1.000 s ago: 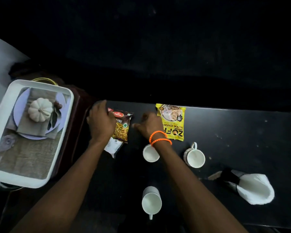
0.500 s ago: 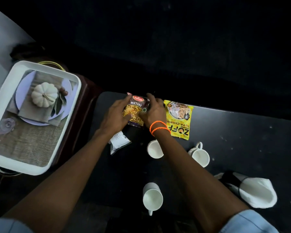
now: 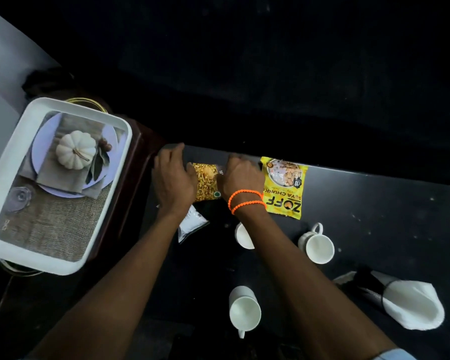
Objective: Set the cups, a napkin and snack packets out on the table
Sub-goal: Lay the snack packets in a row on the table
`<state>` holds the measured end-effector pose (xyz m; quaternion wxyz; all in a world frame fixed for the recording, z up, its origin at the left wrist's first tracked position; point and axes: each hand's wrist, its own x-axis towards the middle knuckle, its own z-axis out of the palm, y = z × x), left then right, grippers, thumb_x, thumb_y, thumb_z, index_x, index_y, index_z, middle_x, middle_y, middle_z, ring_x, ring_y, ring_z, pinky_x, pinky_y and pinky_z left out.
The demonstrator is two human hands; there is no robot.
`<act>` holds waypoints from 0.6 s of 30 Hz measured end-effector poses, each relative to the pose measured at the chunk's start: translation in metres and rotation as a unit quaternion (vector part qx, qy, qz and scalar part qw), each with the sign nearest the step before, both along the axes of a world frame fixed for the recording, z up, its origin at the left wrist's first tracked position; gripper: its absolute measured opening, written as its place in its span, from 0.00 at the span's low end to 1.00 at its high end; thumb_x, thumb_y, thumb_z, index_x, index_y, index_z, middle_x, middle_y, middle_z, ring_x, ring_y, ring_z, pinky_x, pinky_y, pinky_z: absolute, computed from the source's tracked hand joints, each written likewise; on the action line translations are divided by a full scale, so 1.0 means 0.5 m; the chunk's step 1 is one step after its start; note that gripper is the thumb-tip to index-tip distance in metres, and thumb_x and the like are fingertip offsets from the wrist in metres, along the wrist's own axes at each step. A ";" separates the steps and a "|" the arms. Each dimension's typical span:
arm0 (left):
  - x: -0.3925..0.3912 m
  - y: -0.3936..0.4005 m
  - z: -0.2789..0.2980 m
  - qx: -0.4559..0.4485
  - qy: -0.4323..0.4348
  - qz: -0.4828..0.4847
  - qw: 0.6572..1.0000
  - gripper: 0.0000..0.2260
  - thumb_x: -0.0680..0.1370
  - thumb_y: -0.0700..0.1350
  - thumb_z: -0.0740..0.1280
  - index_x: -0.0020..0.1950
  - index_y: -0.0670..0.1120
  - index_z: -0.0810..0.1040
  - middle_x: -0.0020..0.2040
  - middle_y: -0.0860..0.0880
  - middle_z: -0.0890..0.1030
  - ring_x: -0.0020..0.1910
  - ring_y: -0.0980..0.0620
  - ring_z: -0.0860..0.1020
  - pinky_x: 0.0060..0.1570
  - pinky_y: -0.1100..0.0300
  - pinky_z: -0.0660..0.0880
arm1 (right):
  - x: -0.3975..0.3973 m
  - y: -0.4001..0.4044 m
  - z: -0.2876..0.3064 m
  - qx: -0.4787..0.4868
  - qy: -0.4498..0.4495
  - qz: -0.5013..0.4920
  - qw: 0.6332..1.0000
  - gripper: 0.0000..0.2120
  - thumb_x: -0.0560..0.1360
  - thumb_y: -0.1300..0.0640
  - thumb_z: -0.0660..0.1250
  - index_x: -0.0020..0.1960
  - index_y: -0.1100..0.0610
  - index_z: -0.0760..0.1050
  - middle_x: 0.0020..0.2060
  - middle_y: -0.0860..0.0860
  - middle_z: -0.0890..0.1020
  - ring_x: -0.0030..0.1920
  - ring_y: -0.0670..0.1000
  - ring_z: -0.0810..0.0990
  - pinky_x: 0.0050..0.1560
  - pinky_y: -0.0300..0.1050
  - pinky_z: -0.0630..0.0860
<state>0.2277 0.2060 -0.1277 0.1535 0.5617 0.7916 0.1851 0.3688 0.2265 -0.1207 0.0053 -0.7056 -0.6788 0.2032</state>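
A dark bench (image 3: 374, 203) carries everything, with a white tray (image 3: 18, 162) just off its left end. At its far edge both hands, left hand (image 3: 173, 180) and right hand (image 3: 240, 178), grip the mixture packet (image 3: 205, 183) between them, beside the yellow soya packet (image 3: 283, 188). A folded napkin (image 3: 411, 305) lies right; three white cups (image 3: 244, 311) stand nearer; a small white sachet (image 3: 191, 224) lies under the left wrist.

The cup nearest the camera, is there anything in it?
Empty, as far as shows. The cup stands upright on the dark table, and its white inside is bare down to the bottom.
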 end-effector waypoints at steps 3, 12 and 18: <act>0.019 -0.032 -0.017 -0.051 -0.044 0.027 0.997 0.17 0.80 0.44 0.69 0.68 0.44 0.79 0.58 0.41 0.79 0.59 0.40 0.79 0.56 0.44 0.78 | 0.007 0.027 -0.004 -0.042 0.018 0.139 0.989 0.29 0.75 0.55 0.72 0.74 0.52 0.68 0.69 0.56 0.72 0.67 0.60 0.73 0.58 0.55 0.78; 0.036 -0.041 -0.033 -0.019 -0.127 -0.029 0.991 0.21 0.82 0.43 0.68 0.75 0.46 0.75 0.69 0.46 0.75 0.68 0.46 0.74 0.65 0.49 0.76 | 0.010 0.026 -0.018 -0.060 0.025 -0.062 0.996 0.22 0.75 0.48 0.73 0.61 0.61 0.75 0.55 0.62 0.83 0.55 0.64 0.83 0.50 0.52 0.79; 0.000 -0.017 -0.053 -0.163 -0.133 -0.130 0.969 0.34 0.79 0.51 0.75 0.82 0.54 0.65 0.68 0.43 0.78 0.66 0.42 0.77 0.64 0.47 0.77 | 0.009 0.028 -0.026 -0.071 0.106 -0.031 0.991 0.31 0.71 0.58 0.77 0.72 0.54 0.72 0.69 0.59 0.72 0.63 0.63 0.79 0.60 0.52 0.77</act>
